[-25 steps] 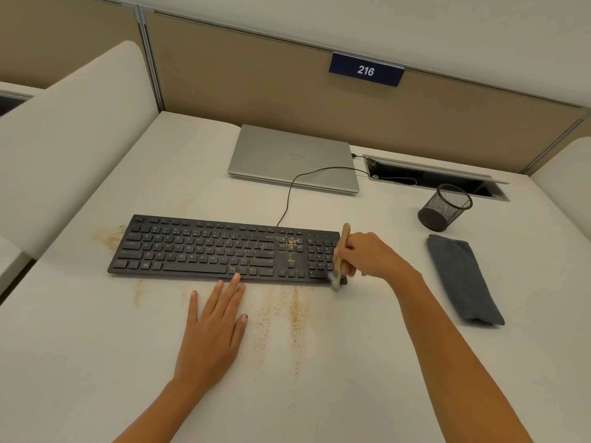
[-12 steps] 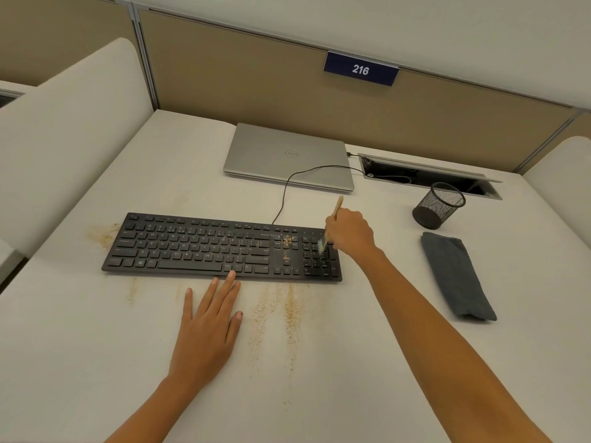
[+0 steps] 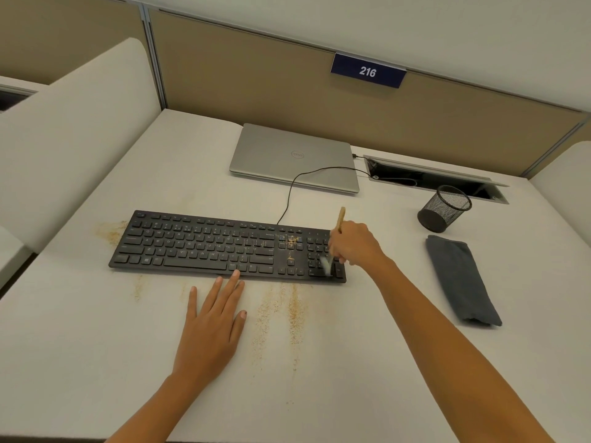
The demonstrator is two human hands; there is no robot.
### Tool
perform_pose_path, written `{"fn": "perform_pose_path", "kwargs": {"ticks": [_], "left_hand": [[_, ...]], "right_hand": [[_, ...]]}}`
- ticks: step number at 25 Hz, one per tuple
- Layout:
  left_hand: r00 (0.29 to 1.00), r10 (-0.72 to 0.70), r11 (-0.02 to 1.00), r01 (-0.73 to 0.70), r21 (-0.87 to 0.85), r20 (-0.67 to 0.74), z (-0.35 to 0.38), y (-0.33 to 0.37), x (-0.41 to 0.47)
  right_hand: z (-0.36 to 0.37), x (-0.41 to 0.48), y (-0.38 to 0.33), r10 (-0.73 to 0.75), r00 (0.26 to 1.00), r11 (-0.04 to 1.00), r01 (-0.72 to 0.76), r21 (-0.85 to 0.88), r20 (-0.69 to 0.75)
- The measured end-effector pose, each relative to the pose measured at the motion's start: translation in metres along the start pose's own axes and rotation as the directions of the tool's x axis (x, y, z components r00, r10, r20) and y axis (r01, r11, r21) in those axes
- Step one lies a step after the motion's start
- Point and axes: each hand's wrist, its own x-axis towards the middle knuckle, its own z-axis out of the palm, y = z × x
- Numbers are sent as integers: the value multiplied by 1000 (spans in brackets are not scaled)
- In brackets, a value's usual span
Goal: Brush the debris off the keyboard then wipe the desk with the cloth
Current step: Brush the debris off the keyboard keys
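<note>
Gripping the wooden-handled brush (image 3: 341, 218) in your right hand (image 3: 355, 246), you are holding its pale, blurred bristles down on the number pad at the right end of the black keyboard (image 3: 204, 244), with the handle tilting up and away from you. Your left hand (image 3: 211, 327) is lying flat on the desk (image 3: 96, 362), fingers straight and slightly spread, the middle fingertip touching the keyboard's near edge. Tan debris (image 3: 291, 241) is sitting on the keys just left of the number pad, and more is streaking the desk in front of the keyboard and beside its left end. The folded grey cloth (image 3: 460, 279) is lying on the desk to your right, well apart from the keyboard, near a black mesh cup (image 3: 446, 207). A closed silver laptop (image 3: 294, 158) is resting behind the keyboard.
</note>
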Motion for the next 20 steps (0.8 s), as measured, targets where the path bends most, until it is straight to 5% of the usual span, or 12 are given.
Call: {"fn": "perform_pose_path", "kwargs": {"ticks": [3,8,12,15,20], "left_hand": [[1000,0,1000,0,-7,5,-1,2,1],[1000,-5,1000,6,-9,9,-1,-1,0],[1000,0,1000,0,-15,12,0,-1,0],[1000,-3,1000,3,-13,11,-1,1,1],[1000,-3,1000,3,-10,10,-1,0,0]], "right_hand": [[-7,-9,2,96,945,994,-71,-88,313],[1,-2,2,63,984,993,-78,-83,-169],[7,-5,6,-13,997,987,25,162,-73],[-3,-6,10,-66,998,997,66,36,-9],[8,-14,12,-172,969,985,167,-44,-177]]}}
